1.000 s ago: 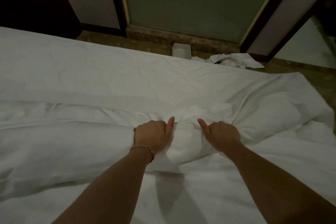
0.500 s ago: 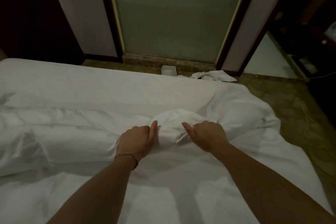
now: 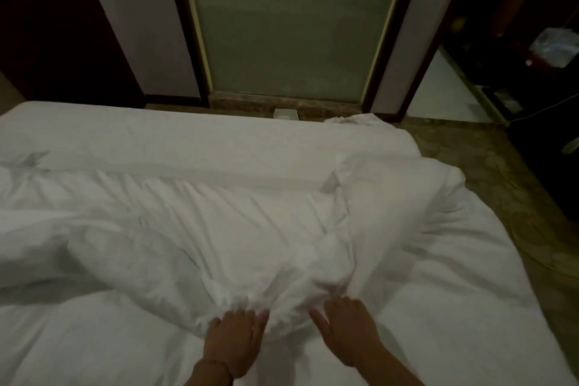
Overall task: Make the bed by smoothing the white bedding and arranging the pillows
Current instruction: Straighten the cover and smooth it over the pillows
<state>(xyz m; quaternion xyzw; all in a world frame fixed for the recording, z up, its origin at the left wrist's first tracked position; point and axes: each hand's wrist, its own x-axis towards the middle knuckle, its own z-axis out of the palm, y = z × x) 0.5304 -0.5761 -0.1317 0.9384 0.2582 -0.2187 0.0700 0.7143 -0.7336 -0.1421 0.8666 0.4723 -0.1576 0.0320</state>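
Note:
A rumpled white duvet [image 3: 219, 229] lies in a long bunched ridge across the bed, over the flat white sheet [image 3: 188, 131]. My left hand [image 3: 233, 341], with a bracelet at the wrist, and my right hand [image 3: 347, 332] sit side by side at the near edge of the ridge. Both grip a gathered fold of the duvet, thumbs pointing inward, and creases fan out from them. The fingertips are buried in the cloth. No pillow is in view.
Beyond the far bed edge are a frosted glass door [image 3: 291, 25], a small white box [image 3: 285, 114] and a crumpled white cloth [image 3: 354, 119] on the floor. Patterned floor [image 3: 501, 185] runs along the right side, with dark furniture [image 3: 545, 78] beyond it.
Both hands have drawn the gripped fold of duvet back toward me, stretching the ridge nearer. The view has tilted up, showing more of the bed and the door.

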